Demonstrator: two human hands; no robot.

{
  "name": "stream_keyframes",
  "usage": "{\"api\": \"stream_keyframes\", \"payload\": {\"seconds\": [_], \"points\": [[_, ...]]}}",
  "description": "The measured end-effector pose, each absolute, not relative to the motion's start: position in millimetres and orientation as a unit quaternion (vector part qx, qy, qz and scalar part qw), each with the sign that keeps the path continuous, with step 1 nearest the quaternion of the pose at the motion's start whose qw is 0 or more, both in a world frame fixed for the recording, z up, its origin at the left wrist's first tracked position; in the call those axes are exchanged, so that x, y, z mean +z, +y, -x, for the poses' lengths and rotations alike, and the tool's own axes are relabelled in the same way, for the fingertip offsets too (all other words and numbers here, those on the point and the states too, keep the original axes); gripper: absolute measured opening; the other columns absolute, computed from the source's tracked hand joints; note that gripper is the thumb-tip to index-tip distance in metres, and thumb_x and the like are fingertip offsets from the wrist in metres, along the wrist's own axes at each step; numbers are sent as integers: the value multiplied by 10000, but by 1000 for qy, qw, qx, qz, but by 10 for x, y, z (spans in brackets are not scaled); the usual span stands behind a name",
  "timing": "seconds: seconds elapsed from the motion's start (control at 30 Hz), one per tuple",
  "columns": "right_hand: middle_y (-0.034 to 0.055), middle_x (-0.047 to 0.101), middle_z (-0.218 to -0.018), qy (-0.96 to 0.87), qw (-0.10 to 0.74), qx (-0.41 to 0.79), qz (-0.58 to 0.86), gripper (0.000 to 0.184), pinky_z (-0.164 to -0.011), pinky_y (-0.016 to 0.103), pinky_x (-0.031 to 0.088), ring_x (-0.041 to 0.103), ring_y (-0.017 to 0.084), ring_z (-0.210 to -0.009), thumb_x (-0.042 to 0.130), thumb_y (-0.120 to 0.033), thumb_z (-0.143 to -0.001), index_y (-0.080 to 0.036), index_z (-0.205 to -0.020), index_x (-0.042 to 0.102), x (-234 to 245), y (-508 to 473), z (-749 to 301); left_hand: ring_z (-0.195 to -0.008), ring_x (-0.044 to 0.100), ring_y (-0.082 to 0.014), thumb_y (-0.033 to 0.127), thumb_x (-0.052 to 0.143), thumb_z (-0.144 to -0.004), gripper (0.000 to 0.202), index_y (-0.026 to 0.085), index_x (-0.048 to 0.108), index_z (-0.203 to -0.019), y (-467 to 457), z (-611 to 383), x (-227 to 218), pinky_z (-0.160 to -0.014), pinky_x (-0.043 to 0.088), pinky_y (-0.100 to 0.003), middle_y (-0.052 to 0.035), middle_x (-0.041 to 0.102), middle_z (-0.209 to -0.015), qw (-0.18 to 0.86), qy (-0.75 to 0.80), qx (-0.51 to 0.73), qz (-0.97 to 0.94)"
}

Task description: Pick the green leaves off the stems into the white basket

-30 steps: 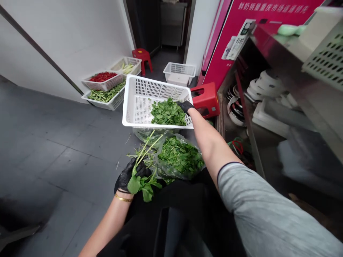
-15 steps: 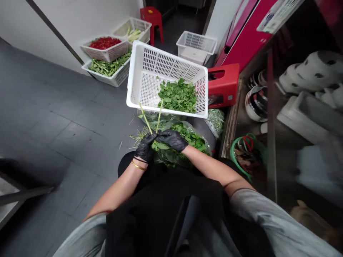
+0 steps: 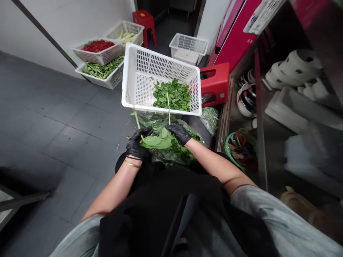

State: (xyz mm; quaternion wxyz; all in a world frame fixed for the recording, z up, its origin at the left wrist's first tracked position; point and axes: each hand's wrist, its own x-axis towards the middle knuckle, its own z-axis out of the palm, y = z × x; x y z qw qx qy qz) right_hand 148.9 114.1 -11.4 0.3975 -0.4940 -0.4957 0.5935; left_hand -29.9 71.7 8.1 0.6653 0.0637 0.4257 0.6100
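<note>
Gray floor point(image 3: 66, 117) extends beside the white basket point(image 3: 129, 73). Left hand point(image 3: 137, 144) pinches one green stem point(image 3: 137, 119); right hand point(image 3: 180, 134), nearby, pinches a second stem point(image 3: 169, 109). Forearms point(image 3: 111, 196) converge forward.

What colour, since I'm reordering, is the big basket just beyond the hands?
The big basket is white, best seen in the head view.

No wording readable with certainty. Pink cabinet point(image 3: 235, 48): white label point(image 3: 259, 17) with large dark characters, tilted, blurred, cut by top edge; small pale characters point(image 3: 249, 41) below it, too tiny. Yellow sticker point(image 3: 143, 14) on upright red stool point(image 3: 148, 24), illegible.
</note>
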Motion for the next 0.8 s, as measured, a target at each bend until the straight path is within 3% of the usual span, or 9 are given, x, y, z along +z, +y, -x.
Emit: {"api": "stream_keyframes", "payload": {"seconds": [0.1, 0.2, 0.33, 0.43, 0.57, 0.67, 0.73, 0.8], "points": [[-13, 618, -668, -596, 305, 565, 482, 308, -715, 259, 445, 535, 123, -685, 707, -462, -665, -167, -620, 634, -11, 1155, -1604, -415, 474, -63, 175, 679, -697, 60, 134, 676, -741, 743, 381, 122, -449, 440, -195, 43, 512, -481, 706, 421, 558, -109], [-20, 612, -641, -632, 201, 615, 426, 338, -668, 249, 432, 514, 113, -651, 765, -463, -589, -147, -607, 643, 26, 1057, -1545, -355, 357, -38, 217, 727, -692, 149, 107, 678, -780, 733, 310, 142, -366, 318, -173, 73, 404, -431, 758, 398, 485, -176], [-5, 658, -730, -539, 244, 711, 380, 357, -695, 263, 458, 552, 117, -691, 781, -464, -536, -152, -675, 675, -72, 942, -1460, -357, 392, -47, 263, 752, -673, 201, 92, 674, -744, 720, 240, 160, -359, 300, -180, 42, 468, -441, 751, 418, 465, -214], [-3, 660, -718, -536, 237, 725, 362, 310, -697, 267, 469, 568, 121, -680, 743, -454, -609, -162, -657, 650, -116, 938, -1492, -365, 421, -57, 279, 761, -648, 211, 105, 671, -725, 713, 246, 152, -373, 327, -189, 29, 509, -455, 750, 426, 458, -216], [25, 649, -702, -686, 134, 613, 367, 267, -660, 250, 443, 561, 121, -646, 589, -369, -813, -140, -680, 620, 8, 974, -1536, -371, 426, -53, 269, 768, -605, 204, 109, 684, -701, 672, 209, 89, -376, 309, -187, 10, 575, -487, 669, 484, 519, -222], [52, 658, -743, -807, 50, 458, 369, 207, -656, 254, 419, 572, 142, -673, 553, -294, -850, -132, -743, 627, 140, 983, -1554, -374, 424, -56, 275, 752, -619, 183, 116, 698, -691, 627, 185, 66, -381, 290, -198, -2, 601, -495, 617, 507, 549, -248], [59, 672, -788, -815, 57, 449, 360, 202, -665, 259, 426, 586, 152, -700, 555, -307, -855, -135, -795, 641, 188, 979, -1580, -375, 421, -58, 290, 745, -623, 191, 121, 702, -701, 613, 208, 99, -383, 283, -202, 2, 590, -486, 614, 502, 555, -251], [56, 686, -839, -767, 124, 531, 339, 256, -681, 265, 452, 605, 154, -727, 557, -378, -853, -142, -844, 655, 195, 968, -1615, -373, 413, -61, 308, 743, -622, 213, 123, 698, -717, 616, 266, 169, -384, 285, -202, 19, 548, -460, 624, 486, 559, -250]]}}
